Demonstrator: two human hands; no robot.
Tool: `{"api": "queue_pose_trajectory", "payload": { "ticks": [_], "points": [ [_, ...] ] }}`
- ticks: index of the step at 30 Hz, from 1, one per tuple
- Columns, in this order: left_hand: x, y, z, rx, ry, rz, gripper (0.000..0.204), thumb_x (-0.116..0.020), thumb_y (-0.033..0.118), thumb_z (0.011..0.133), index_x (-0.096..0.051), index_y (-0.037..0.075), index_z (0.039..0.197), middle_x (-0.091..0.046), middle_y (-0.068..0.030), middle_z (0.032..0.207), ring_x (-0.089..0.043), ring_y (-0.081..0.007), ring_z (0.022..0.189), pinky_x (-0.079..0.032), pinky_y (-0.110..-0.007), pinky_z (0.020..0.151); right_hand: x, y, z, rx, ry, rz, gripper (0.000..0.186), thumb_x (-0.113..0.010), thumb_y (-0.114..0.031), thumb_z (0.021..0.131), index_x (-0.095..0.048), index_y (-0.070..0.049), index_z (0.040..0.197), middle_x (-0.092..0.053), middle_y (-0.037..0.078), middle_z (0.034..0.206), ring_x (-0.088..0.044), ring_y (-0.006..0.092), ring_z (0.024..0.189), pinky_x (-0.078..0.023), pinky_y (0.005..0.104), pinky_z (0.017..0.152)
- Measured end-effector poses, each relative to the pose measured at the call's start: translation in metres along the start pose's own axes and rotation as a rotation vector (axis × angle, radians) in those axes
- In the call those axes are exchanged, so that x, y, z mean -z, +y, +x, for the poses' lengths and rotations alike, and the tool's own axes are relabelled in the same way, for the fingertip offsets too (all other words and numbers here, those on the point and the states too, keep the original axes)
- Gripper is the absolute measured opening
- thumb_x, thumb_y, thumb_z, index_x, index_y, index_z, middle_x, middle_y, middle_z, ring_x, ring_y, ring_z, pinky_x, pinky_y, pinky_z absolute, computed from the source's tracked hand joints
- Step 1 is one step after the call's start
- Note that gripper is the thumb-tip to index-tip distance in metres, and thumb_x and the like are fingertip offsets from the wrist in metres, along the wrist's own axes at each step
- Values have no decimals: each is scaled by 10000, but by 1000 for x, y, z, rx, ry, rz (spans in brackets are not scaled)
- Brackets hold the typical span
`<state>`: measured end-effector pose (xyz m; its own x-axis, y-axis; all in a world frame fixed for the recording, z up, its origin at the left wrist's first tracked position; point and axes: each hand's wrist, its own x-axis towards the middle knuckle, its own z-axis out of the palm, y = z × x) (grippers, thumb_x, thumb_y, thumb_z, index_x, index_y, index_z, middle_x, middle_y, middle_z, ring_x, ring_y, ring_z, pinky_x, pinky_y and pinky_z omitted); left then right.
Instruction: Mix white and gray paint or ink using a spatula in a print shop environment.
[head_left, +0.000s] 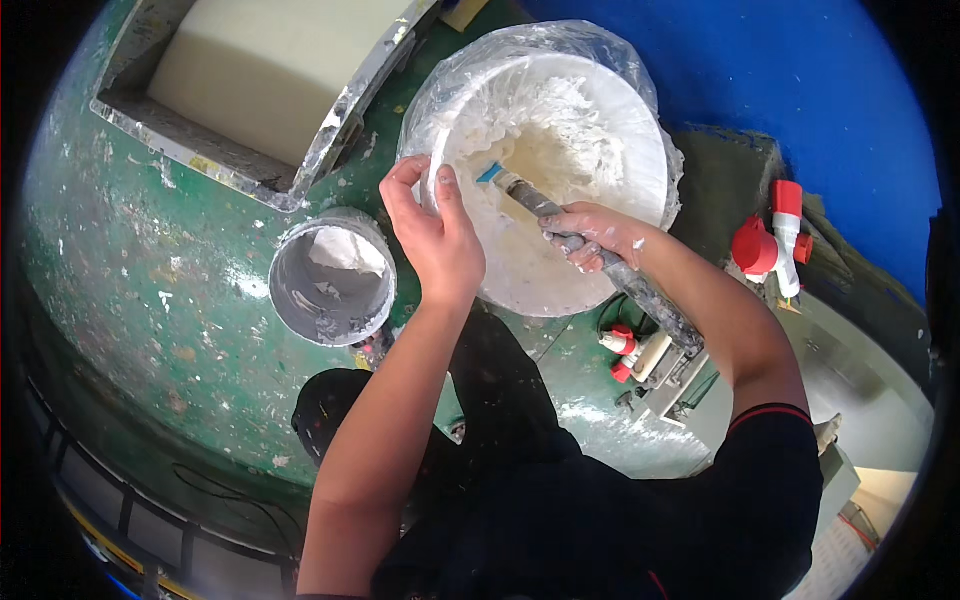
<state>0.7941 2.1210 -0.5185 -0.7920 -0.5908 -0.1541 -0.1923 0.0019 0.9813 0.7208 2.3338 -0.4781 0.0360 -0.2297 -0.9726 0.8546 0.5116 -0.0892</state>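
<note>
A large round white tub (490, 262), lined with clear plastic film (625, 52), stands in front of me, holding thick white paste (585, 120). My left hand (435, 230) grips its left rim, thumb toward the inside and fingers outside. In my right hand (598, 235) is a long, grey-smeared tool (528, 195) with a blue tip, its shaft slanting across the tub. The tip is over the paste near the left wall; whether it touches cannot be made out. White smears mark my right hand and wrist.
A grey bucket (290, 290) with white residue stands left of the tub. Behind it sits a paint-stained rectangular tray (215, 165) with a pale slab or filling. Red and white industrial plugs (785, 240) lie at right, near a metal fixture (665, 385). The green floor (130, 250) is splattered.
</note>
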Motion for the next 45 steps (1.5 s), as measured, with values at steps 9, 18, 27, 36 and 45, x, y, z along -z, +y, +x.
{"api": "queue_pose_trajectory", "payload": {
  "ticks": [9, 18, 27, 36, 45],
  "points": [
    [20, 3, -2, 70, -18, 15, 396, -584, 323, 1036, -553, -31, 1208, -564, -190, 1199, -556, -336, 1165, -411, -426, 1048, -29, 27, -29, 192, 31, -141, 305, -637, -360, 1002, -541, -110, 857, -416, -46, 610, -372, 71, 442, -327, 265, 396],
    [101, 92, -25, 227, -34, -307, 349, -508, 423, 1034, -564, 138, 1228, -598, -27, 1301, -507, -198, 1261, -373, -399, 1028, -52, 87, -97, 277, 75, -55, 286, -659, -318, 998, -513, -85, 920, -412, -21, 638, -372, 86, 441, -310, 281, 397],
    [131, 132, -64, 160, -113, -438, 230, -549, 310, 1024, -580, 125, 1156, -661, -25, 1166, -598, -135, 1090, -432, -337, 926, -80, 196, -113, 425, 105, 117, 192, -623, -238, 1014, -490, -102, 986, -415, -27, 631, -378, 83, 431, -334, 285, 398],
    [138, 178, -184, -306, -1093, -607, 337, -731, 131, 806, -621, 59, 1116, -686, -74, 990, -726, -211, 823, -574, -330, 716, -153, 250, -112, 806, 442, -39, 161, -627, -123, 968, -525, -52, 1069, -524, 4, 703, -497, 81, 512, -403, 265, 460],
    [157, 161, -266, -513, -1157, -553, 245, -686, 243, 854, -545, 84, 976, -627, -86, 924, -646, -335, 866, -500, -470, 709, -222, 268, 31, 1168, 679, -495, 287, -615, -129, 961, -507, 6, 1190, -606, 100, 803, -591, 184, 615, -495, 345, 570]
  ]
}}
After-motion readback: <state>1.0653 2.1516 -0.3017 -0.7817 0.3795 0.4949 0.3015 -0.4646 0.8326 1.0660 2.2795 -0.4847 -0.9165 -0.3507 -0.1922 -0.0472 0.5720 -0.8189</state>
